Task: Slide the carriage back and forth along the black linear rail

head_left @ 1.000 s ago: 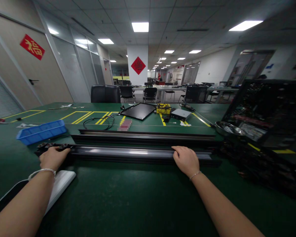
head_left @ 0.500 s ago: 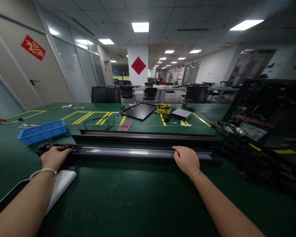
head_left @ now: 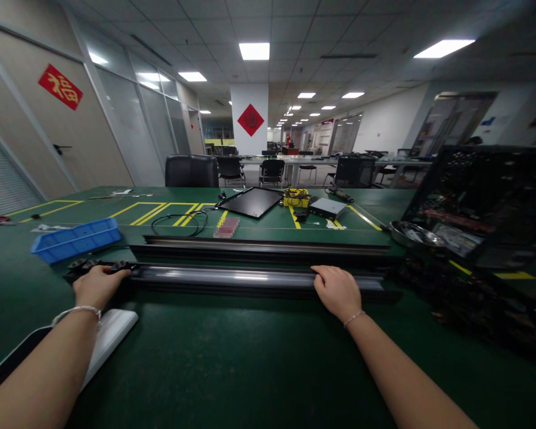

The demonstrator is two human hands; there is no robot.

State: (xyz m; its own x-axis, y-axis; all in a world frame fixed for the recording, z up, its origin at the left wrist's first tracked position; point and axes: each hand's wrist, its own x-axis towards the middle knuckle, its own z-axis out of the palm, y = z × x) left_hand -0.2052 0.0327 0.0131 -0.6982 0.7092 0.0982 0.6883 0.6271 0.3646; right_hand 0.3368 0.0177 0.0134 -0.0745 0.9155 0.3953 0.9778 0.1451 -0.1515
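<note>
A long dark metal rail (head_left: 232, 275) with a shiny grey channel lies crosswise in front of me on the green table (head_left: 232, 363). My left hand (head_left: 96, 285) is closed around its left end, by a black end piece (head_left: 83, 264) with small rounded parts; the fingertips are partly hidden. Near the rail's right end, my right hand (head_left: 338, 291) is closed over it, thumb side toward the middle. Just behind and parallel lies a second dark rail (head_left: 259, 247), which neither hand touches. A white flat-edged object (head_left: 116, 330) shows beside my left forearm.
A blue plastic bin (head_left: 75, 239) stands left of the rails. Behind are a black cable (head_left: 178, 223), a black panel (head_left: 252, 202), a yellow box (head_left: 296, 197) and a grey box (head_left: 328, 207). At right are a metal bowl (head_left: 411, 233) and a large dark frame (head_left: 482, 202).
</note>
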